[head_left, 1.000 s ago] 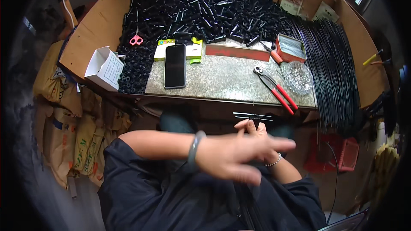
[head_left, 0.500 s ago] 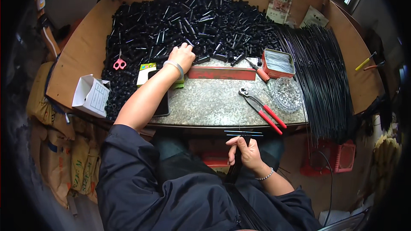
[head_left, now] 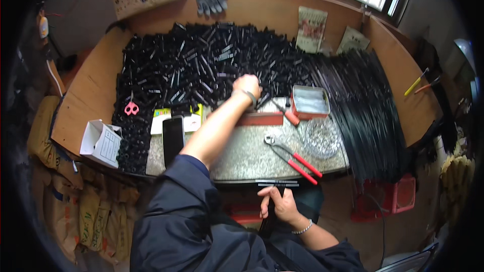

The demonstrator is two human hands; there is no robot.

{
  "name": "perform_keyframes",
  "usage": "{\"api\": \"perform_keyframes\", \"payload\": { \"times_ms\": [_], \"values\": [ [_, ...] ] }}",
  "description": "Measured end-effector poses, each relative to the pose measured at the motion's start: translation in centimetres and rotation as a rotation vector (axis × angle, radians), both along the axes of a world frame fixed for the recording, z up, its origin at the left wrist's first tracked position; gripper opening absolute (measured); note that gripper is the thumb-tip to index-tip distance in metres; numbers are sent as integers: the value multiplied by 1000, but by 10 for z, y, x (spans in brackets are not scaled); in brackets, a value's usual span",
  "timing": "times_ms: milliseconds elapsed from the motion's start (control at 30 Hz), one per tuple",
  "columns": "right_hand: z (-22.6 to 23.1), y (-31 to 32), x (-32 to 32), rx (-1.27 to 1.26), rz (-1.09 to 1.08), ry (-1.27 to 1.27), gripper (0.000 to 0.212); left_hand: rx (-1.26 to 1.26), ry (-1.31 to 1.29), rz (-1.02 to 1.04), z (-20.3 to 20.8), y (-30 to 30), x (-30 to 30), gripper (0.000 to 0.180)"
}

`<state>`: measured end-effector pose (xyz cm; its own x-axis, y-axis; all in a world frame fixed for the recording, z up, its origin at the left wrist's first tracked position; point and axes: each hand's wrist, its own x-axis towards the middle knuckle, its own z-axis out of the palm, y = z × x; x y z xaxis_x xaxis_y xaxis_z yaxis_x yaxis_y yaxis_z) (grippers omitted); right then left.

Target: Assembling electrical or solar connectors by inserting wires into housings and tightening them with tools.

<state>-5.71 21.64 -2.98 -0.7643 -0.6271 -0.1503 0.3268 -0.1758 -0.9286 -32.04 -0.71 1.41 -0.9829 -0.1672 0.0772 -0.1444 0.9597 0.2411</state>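
My left hand [head_left: 247, 86] reaches over the near edge of a heap of short black tubes [head_left: 201, 65], its fingers curled down and closed. What they hold, if anything, is hidden and slightly blurred. Low in front of my lap, my right hand [head_left: 283, 204] grips a bundle of thin black strips [head_left: 281, 192]. Thin pale wires [head_left: 264, 184] lie crosswise at the top of that bundle. Between the two hands, on the speckled worktop [head_left: 232, 158], lie cutting pliers with red handles [head_left: 297, 163]. A red bar [head_left: 259, 119] lies just below my left wrist.
To the right are a tin of wires [head_left: 310, 102], a glass dish of small metal pieces [head_left: 321, 138], a red-handled tool [head_left: 291, 117] and long black strips [head_left: 368, 116]. Leftward lie a phone [head_left: 174, 141], pink scissors [head_left: 131, 108] and a white box [head_left: 102, 143]. Wooden walls [head_left: 85, 85] border the table.
My left hand has moved right along the near edge of the tube heap. My right hand keeps its grip on the strips. The view has tilted up, showing more of the window.
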Motion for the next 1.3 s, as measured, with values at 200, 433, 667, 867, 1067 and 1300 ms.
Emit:
{"api": "perform_keyframes", "payload": {
  "times_ms": [200, 433, 667, 867, 1067, 1300],
  "values": [
    [-6, 11, 15, -66, -12, 42, 42, 71, 152, 56, -8, 9, 12, 27],
    [-5, 10, 43, -26, -10, 46, 38, 1158, 228, -113, 9, 12, 94, 20],
    [-7, -1, 52, -61, -20, 111, 28, 1791, 73, -177, 13, 2, 265, 24],
    [-14, -8, 61, -98, 7, 68, 26, 2008, -29, -61, -26, 3, 333, 30],
    [-14, -11, 75, -92, 6, 82, 28, 1983, -71, -144, -27, 12, 360, 30],
    [-11, -12, 72, -95, 18, 55, 30, 2050, -100, -126, -26, 22, 358, 28]
  ]
}}
